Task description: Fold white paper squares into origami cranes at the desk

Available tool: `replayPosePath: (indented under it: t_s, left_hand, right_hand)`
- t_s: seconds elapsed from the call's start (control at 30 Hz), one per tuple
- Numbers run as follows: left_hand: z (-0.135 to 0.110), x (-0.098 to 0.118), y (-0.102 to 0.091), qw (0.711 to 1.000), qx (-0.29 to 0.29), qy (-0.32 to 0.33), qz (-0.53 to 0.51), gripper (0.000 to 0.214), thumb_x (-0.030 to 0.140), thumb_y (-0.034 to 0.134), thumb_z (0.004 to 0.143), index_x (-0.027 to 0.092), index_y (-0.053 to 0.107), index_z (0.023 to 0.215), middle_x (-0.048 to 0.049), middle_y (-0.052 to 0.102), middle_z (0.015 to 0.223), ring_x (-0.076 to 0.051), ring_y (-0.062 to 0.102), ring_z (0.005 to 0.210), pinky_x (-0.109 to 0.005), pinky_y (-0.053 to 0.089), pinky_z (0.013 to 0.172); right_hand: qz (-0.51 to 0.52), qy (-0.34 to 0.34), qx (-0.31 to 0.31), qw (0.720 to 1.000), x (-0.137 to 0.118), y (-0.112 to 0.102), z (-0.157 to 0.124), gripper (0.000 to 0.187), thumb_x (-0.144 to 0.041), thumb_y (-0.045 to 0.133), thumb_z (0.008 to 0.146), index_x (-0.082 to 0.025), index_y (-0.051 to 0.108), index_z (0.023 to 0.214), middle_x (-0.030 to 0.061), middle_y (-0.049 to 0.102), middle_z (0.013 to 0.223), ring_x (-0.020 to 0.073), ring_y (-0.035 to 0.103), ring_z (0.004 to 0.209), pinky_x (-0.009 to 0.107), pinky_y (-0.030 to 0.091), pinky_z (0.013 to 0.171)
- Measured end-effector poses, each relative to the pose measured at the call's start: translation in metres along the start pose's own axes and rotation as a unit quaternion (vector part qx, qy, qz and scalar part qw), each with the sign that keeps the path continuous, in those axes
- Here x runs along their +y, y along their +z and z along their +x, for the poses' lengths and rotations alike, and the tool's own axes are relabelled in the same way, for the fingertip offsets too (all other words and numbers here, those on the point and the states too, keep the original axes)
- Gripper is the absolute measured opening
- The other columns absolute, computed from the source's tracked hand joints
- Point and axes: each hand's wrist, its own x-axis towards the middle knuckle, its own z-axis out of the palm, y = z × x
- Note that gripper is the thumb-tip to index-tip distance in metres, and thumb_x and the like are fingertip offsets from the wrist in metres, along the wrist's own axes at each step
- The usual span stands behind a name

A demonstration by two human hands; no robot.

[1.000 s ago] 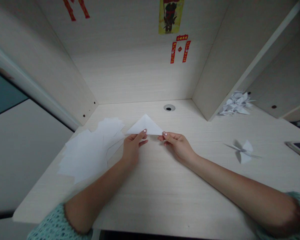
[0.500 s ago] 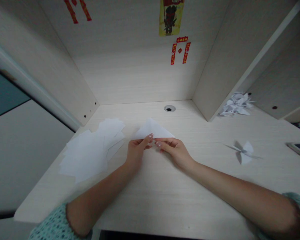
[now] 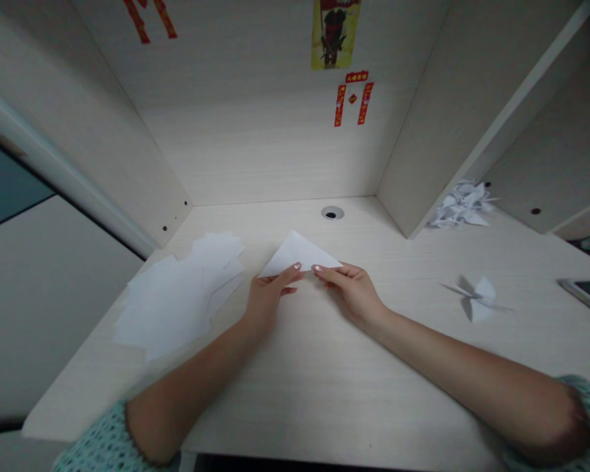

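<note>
A white sheet of paper folded into a triangle (image 3: 297, 252) points away from me above the middle of the desk. My left hand (image 3: 271, 292) pinches its near edge left of centre, thumb on top and fingers underneath. On the right, my right hand (image 3: 351, 288) grips the same edge, its thumb also on top. The two thumb tips lie close together, a small gap between them. Left of my hands is a spread pile of white paper sheets (image 3: 177, 298). To the right lies a single folded paper piece with pointed arms (image 3: 479, 299).
A heap of folded white paper pieces (image 3: 465, 204) rests by the upright panel (image 3: 423, 151). At the right edge is a phone (image 3: 587, 295). The desk (image 3: 299, 387) has a round cable hole (image 3: 333, 213) near its back wall.
My right thumb has moved from below the near edge up onto the triangle. The right hand has shifted slightly right, and the paper's face shows more fully.
</note>
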Motion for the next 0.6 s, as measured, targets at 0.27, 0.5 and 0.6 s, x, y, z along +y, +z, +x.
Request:
replayPosePath:
  t_s: [0.27, 0.5, 0.6]
  left_hand:
    - [0.0082, -0.0021, -0.0054, 0.999, 0.029, -0.004, -0.03, 0.034, 0.04, 0.075, 0.062, 0.014, 0.072, 0.083, -0.0119, 0.071, 0.087, -0.021, 0.064, 0.093, -0.024, 0.047, 0.068]
    - [0.0114, -0.0039, -0.0069, 0.998, 0.046, 0.031, -0.012, 0.035, 0.043, 0.072, 0.064, 0.014, 0.072, 0.083, -0.0115, 0.072, 0.088, -0.02, 0.065, 0.088, -0.025, 0.048, 0.066]
    - [0.0086, -0.007, -0.006, 0.995, 0.012, 0.065, 0.074, 0.032, 0.044, 0.071, 0.064, 0.014, 0.073, 0.075, -0.0089, 0.072, 0.077, -0.019, 0.065, 0.078, -0.025, 0.047, 0.064]
  right_hand:
    - [0.071, -0.023, 0.041, 0.996, -0.0014, -0.0015, 0.0032, 0.023, -0.035, 0.078, 0.057, -0.016, 0.068, 0.065, 0.0, 0.06, 0.061, 0.0102, 0.048, 0.057, 0.024, 0.036, 0.055]
    - [0.107, -0.05, 0.062, 0.991, -0.0025, -0.0044, 0.0057, 0.029, -0.045, 0.07, 0.066, -0.02, 0.062, 0.078, -0.0011, 0.059, 0.066, 0.0111, 0.051, 0.057, 0.024, 0.039, 0.053]
    - [0.021, -0.064, 0.001, 0.998, -0.0038, -0.0023, 0.0022, 0.037, -0.046, 0.069, 0.067, -0.021, 0.063, 0.093, -0.0007, 0.06, 0.073, 0.0128, 0.053, 0.061, 0.025, 0.04, 0.054]
